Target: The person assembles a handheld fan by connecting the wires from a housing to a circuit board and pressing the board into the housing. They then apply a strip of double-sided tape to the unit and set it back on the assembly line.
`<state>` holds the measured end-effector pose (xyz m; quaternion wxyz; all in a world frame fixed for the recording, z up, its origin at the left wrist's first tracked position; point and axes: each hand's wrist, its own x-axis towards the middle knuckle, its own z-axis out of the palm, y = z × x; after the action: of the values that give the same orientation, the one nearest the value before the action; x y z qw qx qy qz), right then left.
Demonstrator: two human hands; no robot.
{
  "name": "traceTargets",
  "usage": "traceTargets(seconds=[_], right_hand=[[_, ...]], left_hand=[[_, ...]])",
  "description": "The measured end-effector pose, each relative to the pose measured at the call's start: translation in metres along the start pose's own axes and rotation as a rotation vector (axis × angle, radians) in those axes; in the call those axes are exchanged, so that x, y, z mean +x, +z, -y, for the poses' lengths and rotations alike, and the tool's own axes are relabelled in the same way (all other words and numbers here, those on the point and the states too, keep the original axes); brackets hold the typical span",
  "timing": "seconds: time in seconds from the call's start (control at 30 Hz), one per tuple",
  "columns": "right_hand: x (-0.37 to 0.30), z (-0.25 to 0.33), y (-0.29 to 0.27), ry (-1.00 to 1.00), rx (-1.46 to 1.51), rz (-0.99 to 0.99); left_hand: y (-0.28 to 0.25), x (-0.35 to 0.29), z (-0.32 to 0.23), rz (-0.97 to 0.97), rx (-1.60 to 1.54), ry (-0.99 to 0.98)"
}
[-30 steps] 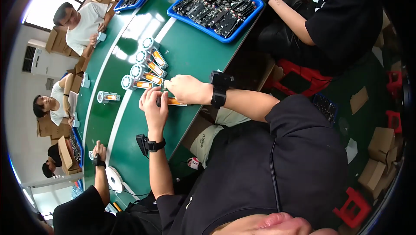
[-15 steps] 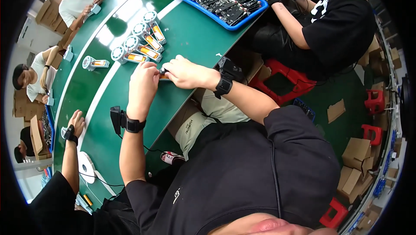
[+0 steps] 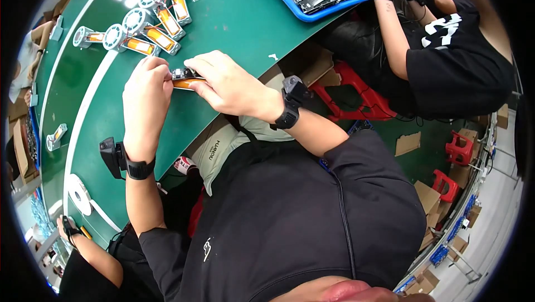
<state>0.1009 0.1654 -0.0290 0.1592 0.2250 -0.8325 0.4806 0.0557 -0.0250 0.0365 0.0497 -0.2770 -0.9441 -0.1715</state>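
Note:
Over the table's near edge, my two hands meet at a small part. A black circuit board (image 3: 184,73) lies just above an orange battery (image 3: 188,83), most of both covered by my fingers. My left hand (image 3: 146,101) is closed at their left end, its fingertips pinched together; the housing there is hidden. My right hand (image 3: 228,84) grips from the right, thumb along the battery and fingers on the board. Just beyond stand several pale grey housings with round slotted heads, such as this housing (image 3: 136,20), each with an orange battery and thin wires.
A blue tray (image 3: 312,16) of circuit boards sits at the far right. Another housing (image 3: 56,137) lies at left, near a roll of white tape (image 3: 79,195). Co-workers sit along the green table (image 3: 234,29). A red stool (image 3: 356,93) stands at right.
My view has shifted, so the table's things sit further left and higher. The circuit board shows more clearly between my hands. The left neighbour's hand has drawn back, and a housing lies at the left.

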Motion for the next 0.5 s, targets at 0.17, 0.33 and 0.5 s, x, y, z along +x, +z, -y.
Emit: traceTargets(seconds=[0.17,0.33,0.5], right_hand=[[-0.056,-0.034,-0.076,0.045,-0.261,-0.213],[-0.148,-0.141,-0.164,0.437,-1.037,-0.339],[-0.175,-0.174,-0.179,0.729,-1.329,-0.145]], left_hand=[[-0.008,0.005,-0.006,0.101,-0.001,-0.057],[-0.007,0.005,-0.011,0.134,0.088,-0.100],[-0.007,0.006,-0.007,0.197,0.046,-0.252]])
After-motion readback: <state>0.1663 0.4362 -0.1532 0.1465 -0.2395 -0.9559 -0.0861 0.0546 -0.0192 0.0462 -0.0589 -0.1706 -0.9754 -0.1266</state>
